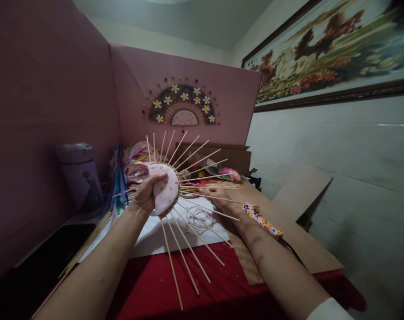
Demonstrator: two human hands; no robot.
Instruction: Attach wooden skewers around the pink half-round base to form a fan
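Observation:
My left hand (147,193) is closed on a half-round fan frame (166,189) covered in white cloth with pink dots, its thumb lying flat on the cloth. Thin wooden sticks (191,246) spread out from the frame's curved edge like rays. My right hand (220,200) is behind the sticks on the right, low over the table and close to a bundle of loose sticks (227,184). The fan's sticks partly cover its fingers, so I cannot tell what they touch. Thin pale cord (200,220) lies coiled on a white sheet (148,242) below.
A finished flowered fan (184,104) hangs on the pink panel. At left stand a lilac tumbler (82,178) and colourful pipe cleaners (118,178). Brown cardboard (288,231), a flower-patterned glue gun or tool (262,220) and red cloth (155,284) lie on the table.

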